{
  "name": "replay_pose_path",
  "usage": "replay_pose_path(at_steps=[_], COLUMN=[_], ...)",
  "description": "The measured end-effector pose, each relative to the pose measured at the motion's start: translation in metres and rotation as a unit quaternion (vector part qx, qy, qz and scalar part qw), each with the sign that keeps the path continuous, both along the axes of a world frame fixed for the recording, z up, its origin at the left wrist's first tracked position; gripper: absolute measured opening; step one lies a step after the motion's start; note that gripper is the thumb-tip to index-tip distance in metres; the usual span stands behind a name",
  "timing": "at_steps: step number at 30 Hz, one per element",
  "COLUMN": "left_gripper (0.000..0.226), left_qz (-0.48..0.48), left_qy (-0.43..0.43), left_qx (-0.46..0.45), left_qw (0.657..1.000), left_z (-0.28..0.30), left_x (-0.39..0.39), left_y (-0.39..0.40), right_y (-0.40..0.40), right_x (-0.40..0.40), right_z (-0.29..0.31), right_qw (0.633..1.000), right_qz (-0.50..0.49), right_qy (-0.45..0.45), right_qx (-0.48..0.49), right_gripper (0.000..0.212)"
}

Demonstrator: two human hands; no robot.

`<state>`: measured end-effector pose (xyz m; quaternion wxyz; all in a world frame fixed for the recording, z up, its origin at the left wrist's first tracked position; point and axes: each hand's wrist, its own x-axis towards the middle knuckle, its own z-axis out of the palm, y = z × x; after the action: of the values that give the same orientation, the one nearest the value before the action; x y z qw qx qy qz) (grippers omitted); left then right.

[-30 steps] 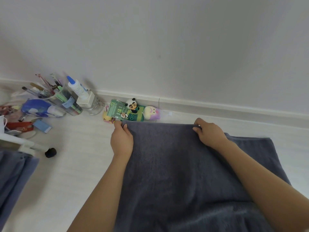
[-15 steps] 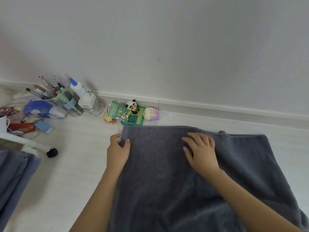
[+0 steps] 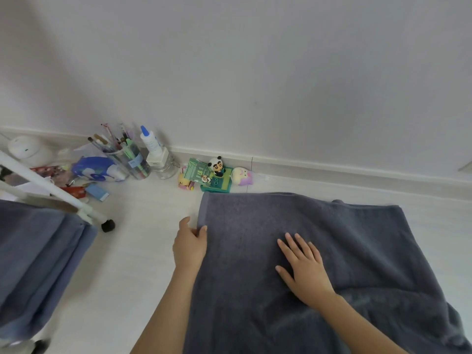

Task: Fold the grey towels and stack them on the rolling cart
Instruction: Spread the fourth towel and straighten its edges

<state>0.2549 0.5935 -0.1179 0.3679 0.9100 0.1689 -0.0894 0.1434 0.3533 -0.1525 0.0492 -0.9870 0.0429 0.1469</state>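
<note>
**Head view: grey towel flat on floor, both hands on it**

Head camera looks down at a pale floor meeting a white wall. Grey towel lies spread on the floor, a folded layer on top; its far edge runs just short of the skirting.

Left hand sits at the towel's left border, thumb on top of the hem, fingers beside or under it: a light pinch on the edge. Right hand lies palm down on the towel's middle, fingers spread, flat on the cloth.

Rolling cart at left: white frame, one black caster on the floor. More grey towels hang over it.

Along the wall: clear cup of pens, glue bottle standing in a glass jar, panda figure on a green toy set, just beyond the towel's far left corner.
</note>
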Motion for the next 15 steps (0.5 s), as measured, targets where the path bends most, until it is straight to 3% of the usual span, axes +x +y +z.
replay_pose_path(at_steps=[3, 7, 11, 13, 15], left_gripper=[0.048, 0.034, 0.037, 0.049, 0.05], left_qz=[-0.036, 0.002, -0.009, -0.045, -0.151], left_qy=[0.003, -0.029, -0.029, -0.07, -0.136], left_qx=[0.092, 0.022, 0.07, 0.133, 0.178], left_qw=[0.995, 0.999, 0.997, 0.988, 0.963], left_z=[-0.01, -0.015, -0.016, -0.015, -0.02], left_x=[-0.012, -0.015, -0.014, -0.022, -0.04], left_y=[0.006, 0.014, 0.011, 0.004, -0.006], right_y=[0.004, 0.005, 0.004, 0.002, -0.001], right_x=[-0.019, -0.04, -0.054, -0.06, -0.068], right_z=[0.006, 0.005, 0.004, 0.003, 0.0], right_qw=[1.0, 1.0, 0.999, 0.999, 0.995], right_qz=[0.0, -0.015, -0.033, -0.049, -0.102], right_qy=[-0.015, -0.006, 0.012, 0.017, 0.002], right_qx=[0.019, 0.027, 0.009, -0.01, -0.014], right_gripper=[0.062, 0.051, 0.053, 0.061, 0.068])
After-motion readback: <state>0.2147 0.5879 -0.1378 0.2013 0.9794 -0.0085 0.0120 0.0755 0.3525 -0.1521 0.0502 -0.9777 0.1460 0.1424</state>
